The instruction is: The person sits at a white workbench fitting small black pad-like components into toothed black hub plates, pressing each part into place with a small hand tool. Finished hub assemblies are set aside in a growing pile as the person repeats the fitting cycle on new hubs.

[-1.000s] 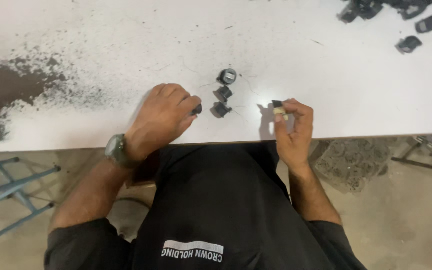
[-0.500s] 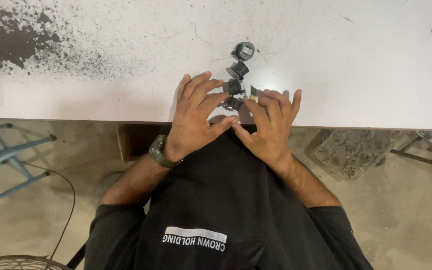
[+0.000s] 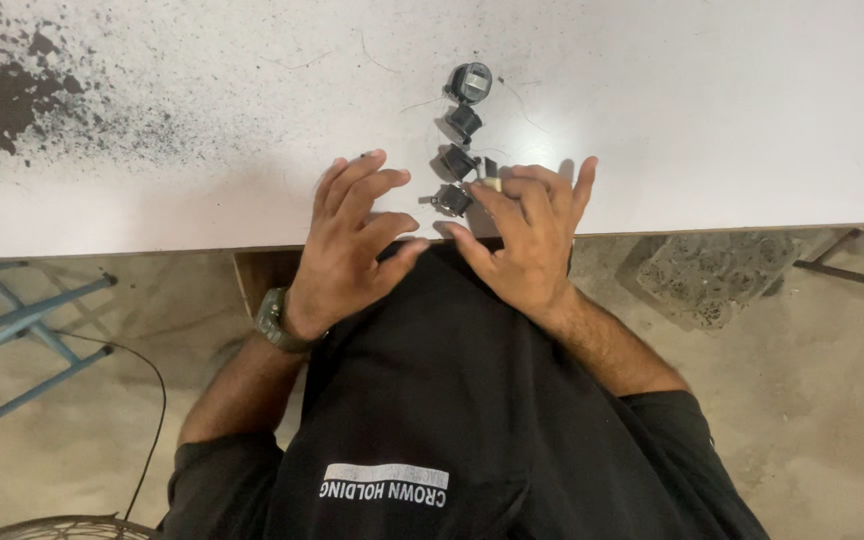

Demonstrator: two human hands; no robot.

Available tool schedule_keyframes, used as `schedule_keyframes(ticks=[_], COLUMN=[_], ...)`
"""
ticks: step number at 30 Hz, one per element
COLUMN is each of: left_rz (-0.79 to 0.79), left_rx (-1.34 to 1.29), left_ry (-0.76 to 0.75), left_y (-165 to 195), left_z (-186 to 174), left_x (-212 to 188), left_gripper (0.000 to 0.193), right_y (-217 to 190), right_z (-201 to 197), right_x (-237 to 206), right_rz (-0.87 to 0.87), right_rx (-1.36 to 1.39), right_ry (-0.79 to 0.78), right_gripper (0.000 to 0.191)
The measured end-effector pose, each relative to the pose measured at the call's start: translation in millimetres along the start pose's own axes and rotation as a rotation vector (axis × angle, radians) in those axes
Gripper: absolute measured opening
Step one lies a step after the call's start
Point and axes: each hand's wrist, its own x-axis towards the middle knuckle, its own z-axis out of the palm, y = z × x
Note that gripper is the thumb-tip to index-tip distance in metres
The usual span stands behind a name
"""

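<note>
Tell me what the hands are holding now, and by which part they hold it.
The right hand pinches a small pale part at its fingertips; the exact place of the hold cannot be told. The left hand holds nothing.

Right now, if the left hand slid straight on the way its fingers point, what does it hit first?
Probably nothing: the left hand points up and slightly right over bare table. The row of small black parts sits just right of that line.

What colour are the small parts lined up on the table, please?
The small parts are black, on the white table; head view.
</note>
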Motion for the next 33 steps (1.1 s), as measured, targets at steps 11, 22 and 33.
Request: schedule_keyframes(ticks=[11, 22, 33], left_rz=[-0.062, -0.004, 0.061], left_rx=[0.176, 0.098, 0.177], left_ry=[0.19, 0.248, 0.276], left_y=[20, 8, 9], left_z=[37, 44, 45], left_x=[5, -3, -2], left_gripper=[0.023, 0.015, 0.017], right_y=[5, 0, -4], right_z=[8, 10, 14], right_x=[-13, -3, -4], right_rz=[-0.092, -0.098, -0.103], right_rx=[0.252, 0.247, 0.276], right_ry=[0.03, -0.012, 0.003], right_gripper=[0.03, 0.029, 0.033])
